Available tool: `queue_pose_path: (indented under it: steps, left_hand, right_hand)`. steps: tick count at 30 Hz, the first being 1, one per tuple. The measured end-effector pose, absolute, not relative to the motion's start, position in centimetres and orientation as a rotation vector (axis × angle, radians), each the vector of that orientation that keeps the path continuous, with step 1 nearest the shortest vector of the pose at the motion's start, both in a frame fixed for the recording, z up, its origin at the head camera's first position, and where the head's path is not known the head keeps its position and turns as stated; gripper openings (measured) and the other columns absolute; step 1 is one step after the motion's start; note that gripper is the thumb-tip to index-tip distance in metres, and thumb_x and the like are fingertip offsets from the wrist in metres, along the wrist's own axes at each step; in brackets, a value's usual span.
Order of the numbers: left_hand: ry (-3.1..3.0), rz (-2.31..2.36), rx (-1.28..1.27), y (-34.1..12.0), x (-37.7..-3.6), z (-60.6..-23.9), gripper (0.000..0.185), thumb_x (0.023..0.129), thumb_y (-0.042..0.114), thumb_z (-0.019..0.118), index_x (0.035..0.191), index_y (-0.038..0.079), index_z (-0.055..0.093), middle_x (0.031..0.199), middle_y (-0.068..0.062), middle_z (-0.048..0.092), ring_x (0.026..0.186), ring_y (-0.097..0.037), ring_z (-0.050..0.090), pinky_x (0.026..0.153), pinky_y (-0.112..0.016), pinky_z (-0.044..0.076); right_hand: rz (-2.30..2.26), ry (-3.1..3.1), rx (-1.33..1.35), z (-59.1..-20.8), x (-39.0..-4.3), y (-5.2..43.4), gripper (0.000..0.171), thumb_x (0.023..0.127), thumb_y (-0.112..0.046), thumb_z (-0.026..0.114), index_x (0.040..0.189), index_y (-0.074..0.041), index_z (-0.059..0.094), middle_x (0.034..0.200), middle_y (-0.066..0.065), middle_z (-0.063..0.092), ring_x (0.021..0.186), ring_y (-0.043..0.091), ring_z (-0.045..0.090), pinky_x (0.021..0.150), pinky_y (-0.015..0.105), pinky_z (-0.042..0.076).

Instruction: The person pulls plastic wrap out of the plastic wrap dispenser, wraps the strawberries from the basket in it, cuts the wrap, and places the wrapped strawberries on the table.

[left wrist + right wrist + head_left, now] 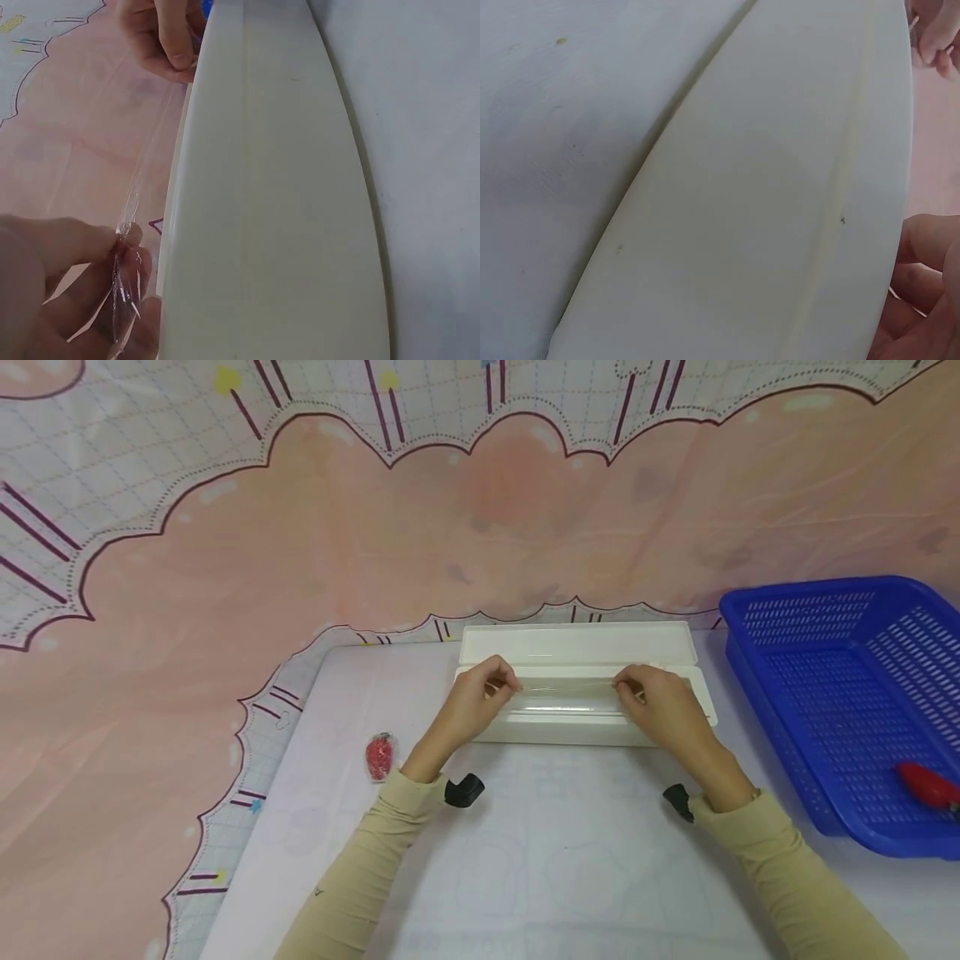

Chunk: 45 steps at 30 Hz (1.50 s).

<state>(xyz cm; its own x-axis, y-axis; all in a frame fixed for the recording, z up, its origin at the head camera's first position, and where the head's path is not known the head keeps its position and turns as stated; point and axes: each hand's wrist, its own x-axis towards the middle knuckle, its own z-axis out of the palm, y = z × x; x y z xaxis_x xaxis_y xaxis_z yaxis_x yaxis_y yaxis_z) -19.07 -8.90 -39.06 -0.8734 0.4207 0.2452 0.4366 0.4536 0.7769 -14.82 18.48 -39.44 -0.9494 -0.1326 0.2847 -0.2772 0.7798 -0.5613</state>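
A white cling film dispenser box [585,732] lies across the table with its lid [577,644] raised at the back. Clear cling film [567,697] spans its opening. At the left end my left hand [477,697] pinches the film's edge between thumb and fingers. In the left wrist view the gathered film [127,281] hangs between those fingers. My right hand [663,706] pinches the same edge near the right end. Its fingertips are partly hidden behind the box wall in the right wrist view.
A red strawberry [379,756] in clear wrapping lies on the table [555,868], left of my left forearm. To the right stands a blue plastic basket [806,752] holding a red, pepper-like item [927,785]. A patterned curtain [420,552] hangs behind the table.
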Motion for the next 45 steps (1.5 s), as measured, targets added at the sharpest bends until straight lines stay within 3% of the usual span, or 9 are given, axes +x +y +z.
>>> queue_pose_path:
  steps: [7,12,21,35,45]
  left_hand:
    - [-2.726,-1.445,-0.829,-8.9,-18.8,-39.4,0.022,0.088,0.008,0.075,0.103,0.006,0.059,0.095,-0.006,0.068,0.089,-0.016,0.064,0.078,-0.027,0.052]
    - [-2.699,-1.410,-0.812,-8.5,-18.9,-39.4,0.017,0.090,-0.001,0.069,0.105,0.003,0.063,0.095,-0.009,0.069,0.088,-0.019,0.065,0.076,-0.026,0.052]
    - [-2.770,-1.227,-0.709,-9.1,-18.7,-39.5,0.017,0.090,0.004,0.071,0.107,0.004,0.069,0.096,-0.007,0.073,0.088,-0.018,0.068,0.077,-0.030,0.054]
    - [-2.797,-1.138,-0.574,-11.0,-18.8,-38.6,0.010,0.090,0.021,0.075,0.092,0.012,0.078,0.086,0.001,0.074,0.076,-0.013,0.062,0.066,-0.027,0.049]
    - [-2.805,-1.169,-0.723,-12.2,-18.6,-38.9,0.012,0.088,0.012,0.075,0.099,0.007,0.077,0.096,-0.004,0.075,0.084,-0.015,0.065,0.078,-0.030,0.053]
  right_hand:
    - [0.922,-2.764,0.313,-39.3,-14.8,18.6,0.015,0.096,-0.007,0.059,0.100,0.001,0.071,0.091,0.017,0.073,0.080,0.031,0.067,0.072,0.049,0.053]
    - [0.945,-2.816,0.297,-39.3,-14.9,18.5,0.017,0.097,-0.008,0.054,0.101,0.003,0.067,0.093,0.018,0.072,0.083,0.031,0.066,0.073,0.047,0.053]
    - [0.930,-2.890,0.331,-39.4,-14.7,18.1,0.013,0.092,-0.004,0.049,0.098,0.002,0.059,0.083,0.011,0.061,0.069,0.021,0.053,0.062,0.033,0.045]
    - [0.901,-2.870,0.460,-38.4,-14.0,19.0,0.011,0.092,0.001,0.062,0.101,0.001,0.070,0.093,0.014,0.071,0.085,0.029,0.067,0.077,0.046,0.055]
    - [0.858,-2.721,0.426,-38.0,-13.9,19.2,0.011,0.091,0.001,0.067,0.100,-0.001,0.074,0.091,0.015,0.074,0.076,0.027,0.068,0.069,0.044,0.056]
